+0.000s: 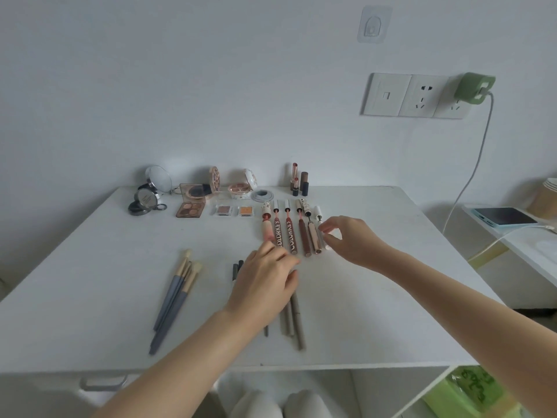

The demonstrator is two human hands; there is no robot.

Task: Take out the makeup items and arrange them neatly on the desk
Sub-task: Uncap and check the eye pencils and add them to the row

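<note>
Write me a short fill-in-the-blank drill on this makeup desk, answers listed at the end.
1. The grey-handled makeup brushes lie to the ____ of the left hand.
2. The charger plugged into the wall socket is ____ in colour.
3. The right hand reaches to the ____ end of the row of lip glosses.
4. The lipsticks at the back of the desk stand ____.

Missing words: left; green; right; upright

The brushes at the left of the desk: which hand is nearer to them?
Left. The left hand lies just right of the brushes, over the pencils; the right hand is farther right, past the lip glosses.
</note>
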